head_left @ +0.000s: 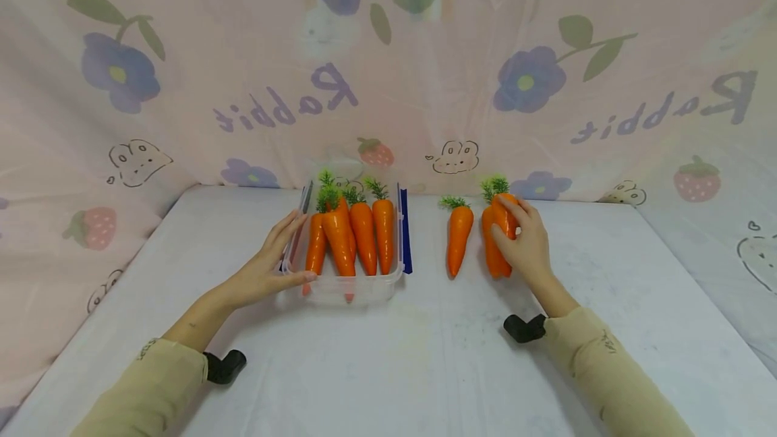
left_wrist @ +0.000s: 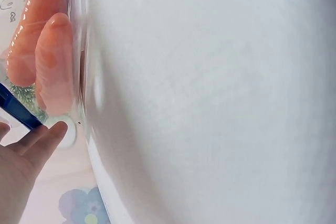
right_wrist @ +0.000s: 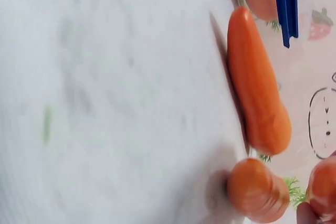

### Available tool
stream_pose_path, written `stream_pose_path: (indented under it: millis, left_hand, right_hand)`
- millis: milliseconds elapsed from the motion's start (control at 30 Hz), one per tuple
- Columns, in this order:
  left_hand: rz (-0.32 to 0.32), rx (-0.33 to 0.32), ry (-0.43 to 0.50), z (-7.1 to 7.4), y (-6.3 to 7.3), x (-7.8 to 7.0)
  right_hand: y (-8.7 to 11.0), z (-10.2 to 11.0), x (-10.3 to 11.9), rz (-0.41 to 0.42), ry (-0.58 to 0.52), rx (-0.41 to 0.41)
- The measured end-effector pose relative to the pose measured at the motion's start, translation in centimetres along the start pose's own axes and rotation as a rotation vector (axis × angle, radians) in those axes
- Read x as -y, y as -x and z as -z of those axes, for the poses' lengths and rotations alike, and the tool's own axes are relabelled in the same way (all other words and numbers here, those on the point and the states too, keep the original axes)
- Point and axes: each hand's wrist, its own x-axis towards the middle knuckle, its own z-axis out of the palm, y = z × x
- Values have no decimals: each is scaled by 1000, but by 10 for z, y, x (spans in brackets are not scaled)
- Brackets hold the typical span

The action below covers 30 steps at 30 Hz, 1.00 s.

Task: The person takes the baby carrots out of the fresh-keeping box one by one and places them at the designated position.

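Right of frame centre, a carrot [head_left: 506, 211], long axis roughly up-down, is gripped by the right hand [head_left: 527, 240]; leftward, the clear box [head_left: 376, 288] is touched by the straight-fingered left hand [head_left: 264, 275].

We saw the box [head_left: 379, 288] on the table [head_left: 394, 369], carrots [head_left: 364, 238] inside it, cloth [head_left: 413, 86] behind it, the left hand [head_left: 267, 275] at its left side. Right of the box we saw one carrot [head_left: 459, 238] and, farther right, two more carrots [head_left: 493, 258] at the right hand [head_left: 529, 241].
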Motion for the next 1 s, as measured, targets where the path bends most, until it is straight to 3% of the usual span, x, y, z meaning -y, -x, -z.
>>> stream_pose_path:
  millis: [500, 800, 1000]
  left_hand:
    - [-7, -1, 2, 0, 0, 1]
    - [-5, -5, -3, 0, 0, -1]
    - [-3, -5, -3, 0, 0, -2]
  right_hand:
    - [0, 11, -21, -80, 18, 61]
    - [-3, 11, -29, -149, 79, 205]
    - [-6, 5, -29, -150, 59, 236]
